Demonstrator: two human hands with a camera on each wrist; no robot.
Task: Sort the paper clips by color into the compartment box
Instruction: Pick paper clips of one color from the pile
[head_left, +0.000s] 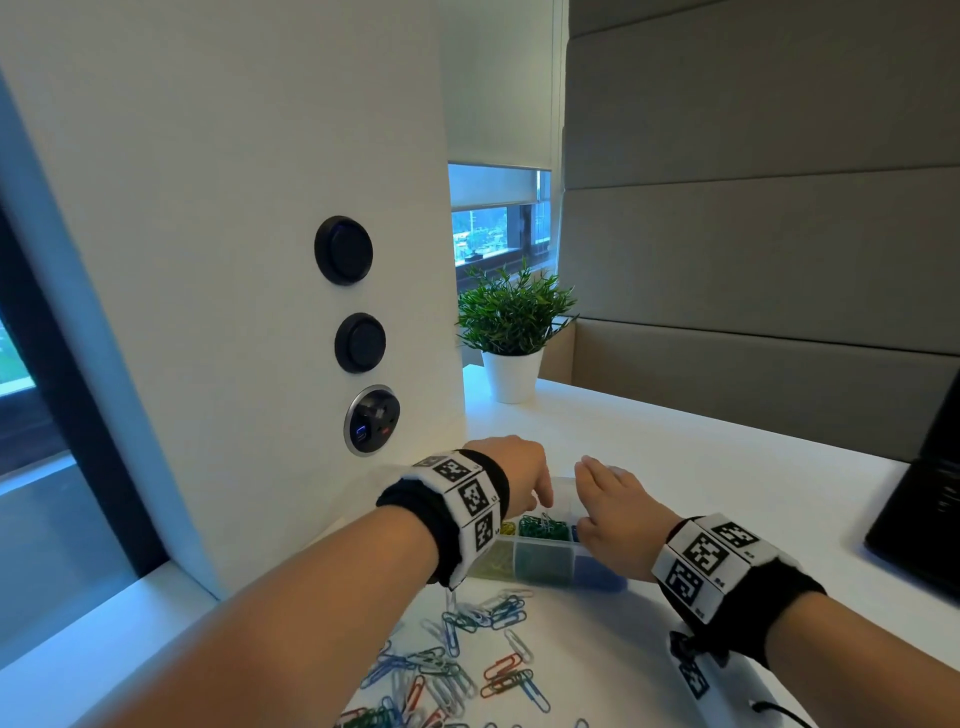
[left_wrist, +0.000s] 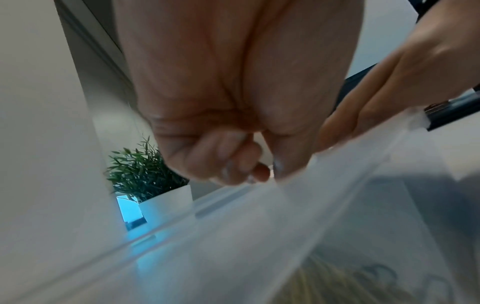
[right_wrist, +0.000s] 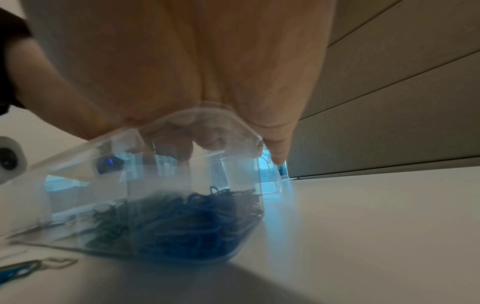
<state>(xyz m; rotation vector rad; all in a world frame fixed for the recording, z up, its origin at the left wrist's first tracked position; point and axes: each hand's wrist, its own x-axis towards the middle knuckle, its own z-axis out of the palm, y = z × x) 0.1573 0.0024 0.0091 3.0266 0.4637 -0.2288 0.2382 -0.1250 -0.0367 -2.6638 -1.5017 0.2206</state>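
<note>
A clear compartment box (head_left: 550, 564) stands on the white desk and holds yellow clips (head_left: 506, 528), green clips (head_left: 535, 525) and blue clips (right_wrist: 197, 226) in separate sections. Its translucent lid (head_left: 563, 488) is raised at an angle over it. My left hand (head_left: 519, 483) has curled fingers, and its fingertips (left_wrist: 244, 172) pinch the lid's (left_wrist: 285, 226) upper edge. My right hand (head_left: 608, 504) grips the same edge further right, its fingers (right_wrist: 182, 148) showing through the plastic. Several loose mixed-colour clips (head_left: 467, 660) lie on the desk in front of the box.
A white pillar with round black sockets (head_left: 361, 343) rises just left of the box. A potted plant (head_left: 511, 332) stands behind it. A dark object (head_left: 924, 509) sits at the desk's right edge. A padded grey wall closes the back.
</note>
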